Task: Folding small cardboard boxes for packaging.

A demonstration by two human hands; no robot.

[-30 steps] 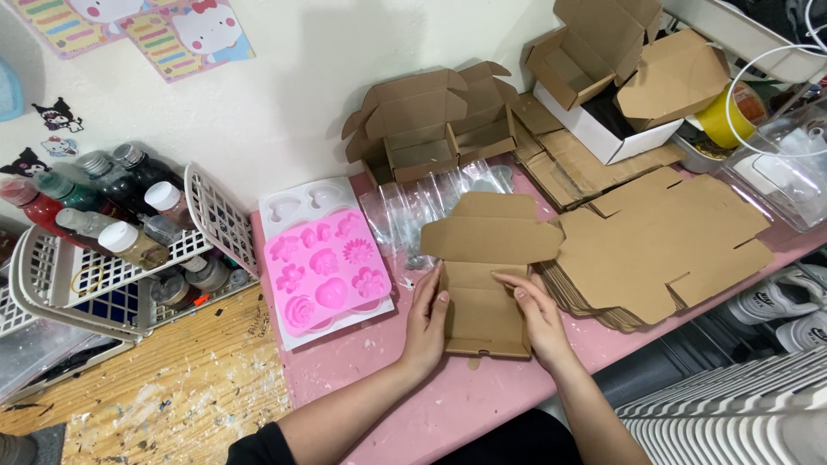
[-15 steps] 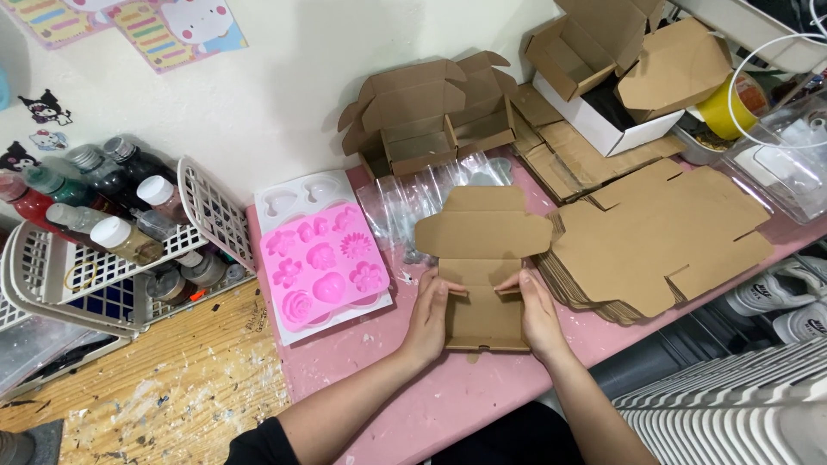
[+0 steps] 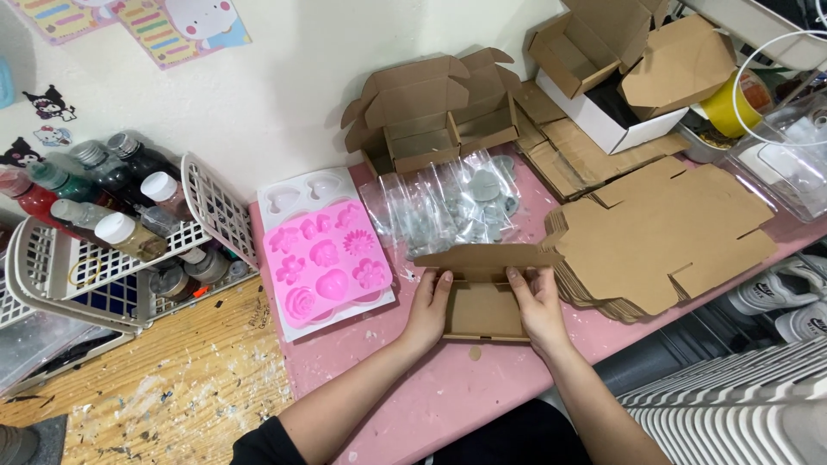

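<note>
A brown cardboard box blank (image 3: 482, 297) lies on the pink table (image 3: 448, 396) in front of me, its far flap folded up towards me. My left hand (image 3: 428, 310) grips its left side wall. My right hand (image 3: 538, 308) grips its right side wall, fingers reaching to the raised flap. A stack of flat brown box blanks (image 3: 663, 232) lies just right of my right hand. Clear plastic bags (image 3: 448, 207) with grey pieces lie just beyond the box.
A pink silicone mould (image 3: 326, 263) rests on a white mould left of my hands. Folded brown boxes (image 3: 431, 112) stand by the wall. A white wire basket (image 3: 103, 258) of bottles sits far left. An open white box (image 3: 620, 77) and clear container (image 3: 784, 155) stand at right.
The box's far flap, which lay flat, has been folded up. Both hands slid from the lower part to the side walls of the blank.
</note>
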